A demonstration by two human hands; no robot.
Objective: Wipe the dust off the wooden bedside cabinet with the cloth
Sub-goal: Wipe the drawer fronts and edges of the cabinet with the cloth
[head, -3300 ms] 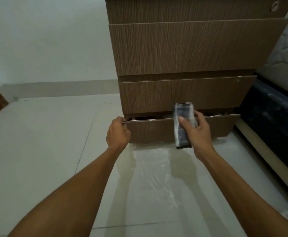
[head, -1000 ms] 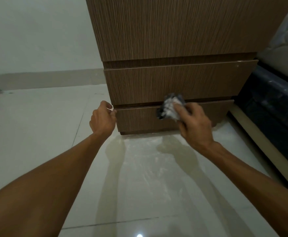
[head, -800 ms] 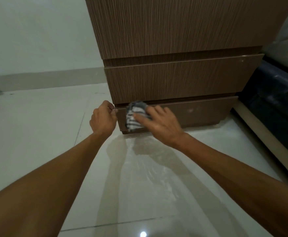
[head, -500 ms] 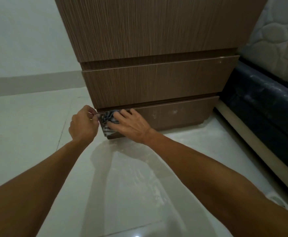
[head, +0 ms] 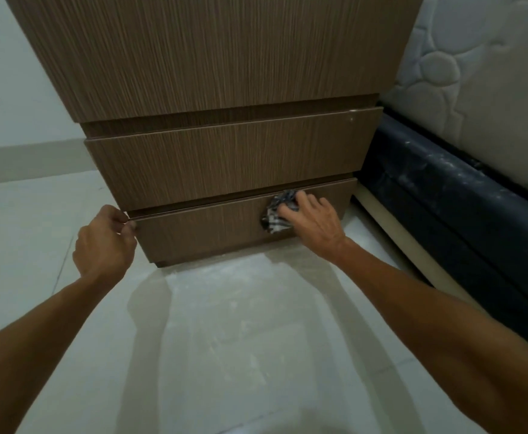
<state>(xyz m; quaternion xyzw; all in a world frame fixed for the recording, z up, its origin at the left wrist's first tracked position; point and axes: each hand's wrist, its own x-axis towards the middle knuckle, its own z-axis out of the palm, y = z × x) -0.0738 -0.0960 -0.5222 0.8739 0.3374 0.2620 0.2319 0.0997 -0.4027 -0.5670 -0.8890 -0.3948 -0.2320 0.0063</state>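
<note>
While the left hand (head: 104, 242) pinches the bottom drawer's (head: 200, 233) left corner, the right hand (head: 311, 219) grips (apparently bunched) the cloth (head: 275, 214) against its front.

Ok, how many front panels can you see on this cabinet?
3. A tall top panel, a middle panel below it, and the bottom panel, where the right hand holds the cloth. More may be above view.

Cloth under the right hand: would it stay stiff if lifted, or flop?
Probably floppy: the cloth is bunched into irregular folds under the right hand. Likely light, since that hand alone holds it against the bottom drawer. It would probably slide easily over that smooth front.
</note>
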